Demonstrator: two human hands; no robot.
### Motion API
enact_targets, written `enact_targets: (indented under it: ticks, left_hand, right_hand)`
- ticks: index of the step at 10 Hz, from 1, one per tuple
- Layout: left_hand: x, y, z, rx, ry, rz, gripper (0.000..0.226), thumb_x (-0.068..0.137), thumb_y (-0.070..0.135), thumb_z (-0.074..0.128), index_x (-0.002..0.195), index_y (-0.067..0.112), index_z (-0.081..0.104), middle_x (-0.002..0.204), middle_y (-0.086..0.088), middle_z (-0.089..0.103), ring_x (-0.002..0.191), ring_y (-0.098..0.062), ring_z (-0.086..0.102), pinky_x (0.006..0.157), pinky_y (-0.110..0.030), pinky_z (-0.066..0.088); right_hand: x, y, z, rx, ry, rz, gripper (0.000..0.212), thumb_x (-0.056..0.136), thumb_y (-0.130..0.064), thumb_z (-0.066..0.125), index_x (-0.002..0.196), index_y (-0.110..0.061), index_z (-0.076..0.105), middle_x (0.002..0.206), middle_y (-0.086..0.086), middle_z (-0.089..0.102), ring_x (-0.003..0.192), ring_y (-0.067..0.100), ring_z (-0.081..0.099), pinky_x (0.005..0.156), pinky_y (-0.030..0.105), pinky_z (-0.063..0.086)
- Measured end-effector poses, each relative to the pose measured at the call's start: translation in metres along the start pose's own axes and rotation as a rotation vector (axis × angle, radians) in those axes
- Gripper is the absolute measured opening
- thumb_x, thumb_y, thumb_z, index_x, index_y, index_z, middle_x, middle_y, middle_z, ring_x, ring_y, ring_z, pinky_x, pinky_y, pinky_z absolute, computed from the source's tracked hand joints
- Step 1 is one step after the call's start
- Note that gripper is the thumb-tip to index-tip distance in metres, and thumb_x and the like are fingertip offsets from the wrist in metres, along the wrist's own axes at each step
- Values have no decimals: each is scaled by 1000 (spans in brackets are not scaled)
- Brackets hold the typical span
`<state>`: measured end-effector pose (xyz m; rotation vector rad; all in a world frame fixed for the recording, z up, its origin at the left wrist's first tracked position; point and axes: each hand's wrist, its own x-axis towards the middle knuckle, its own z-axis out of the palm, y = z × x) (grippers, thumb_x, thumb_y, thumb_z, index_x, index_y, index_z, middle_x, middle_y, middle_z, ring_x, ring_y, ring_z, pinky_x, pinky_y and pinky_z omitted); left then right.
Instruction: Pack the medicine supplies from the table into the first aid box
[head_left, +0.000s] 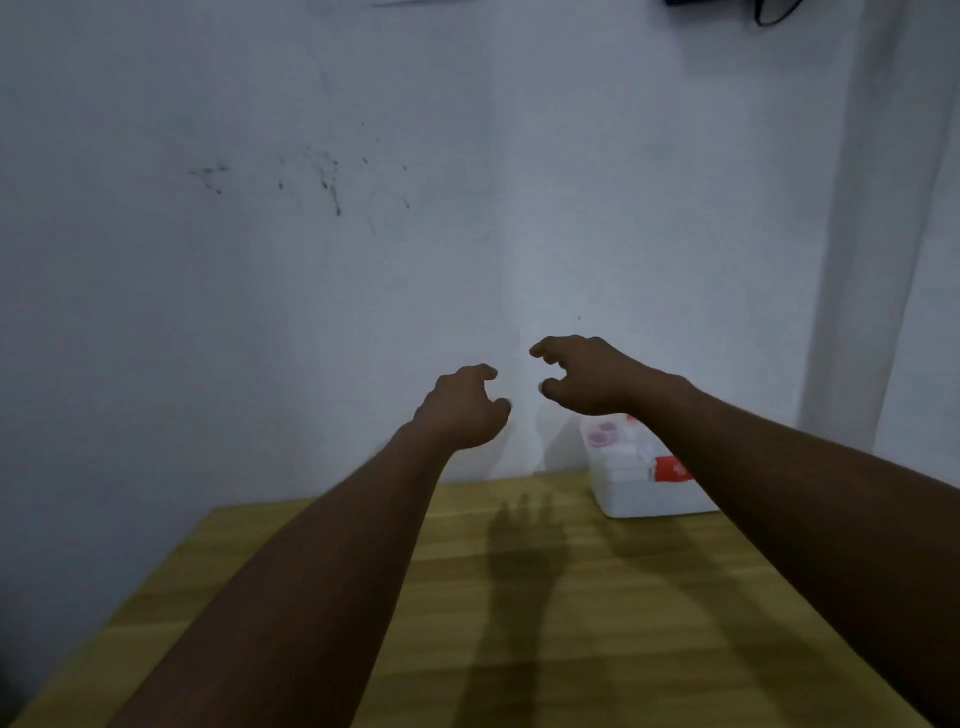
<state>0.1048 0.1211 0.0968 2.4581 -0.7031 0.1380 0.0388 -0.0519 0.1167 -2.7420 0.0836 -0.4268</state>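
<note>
**Both hands raised and empty above the bench**

While both arms reach forward over the wooden bench (322, 597), the left hand (460, 410) is lifted in front of the pale wall (208, 286), which has some dark marks. Its grip is loose and half curled, with the fingers bent, and it holds nothing. Just beside it, slightly higher, is the right hand (584, 376); its grip is also open and curved like a claw, thumb apart from the fingers, and empty. The two hands are near each other but do not touch. Further right, the white first aid box (631, 491) stands at the back of the bench against the wall, open, with white and red supplies (610, 441) inside. The right forearm covers part of it.
</note>
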Motion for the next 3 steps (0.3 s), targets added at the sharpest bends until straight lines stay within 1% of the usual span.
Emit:
enact_targets:
  ticks: [1,2,3]
  left_hand:
    - [-7,-12,-12,5,16,-20,61,90,41,61,147,24,45,148,-8,51,132,-27,52,109,-45,43]
    - [-32,-16,-14,-38,74,35,56,91,44,60,143,25,50,141,-3,56,126,-23,56,105,-43,46]
    - [-94,-28,10,-154,279,229,40,87,46,61,124,29,63,115,8,69,102,-12,65,90,-34,54]
  right_hand:
    - [-1,-16,2,5,-14,-21,55,93,-27,57,146,-21,43,146,6,51,129,22,52,97,27,37]
    - [-28,-20,6,69,53,-75,46,91,-29,61,136,-21,55,133,4,62,115,18,61,94,27,46]
    - [-105,-15,28,220,195,-217,25,84,-38,60,108,-37,64,102,-15,70,83,1,67,72,18,50]
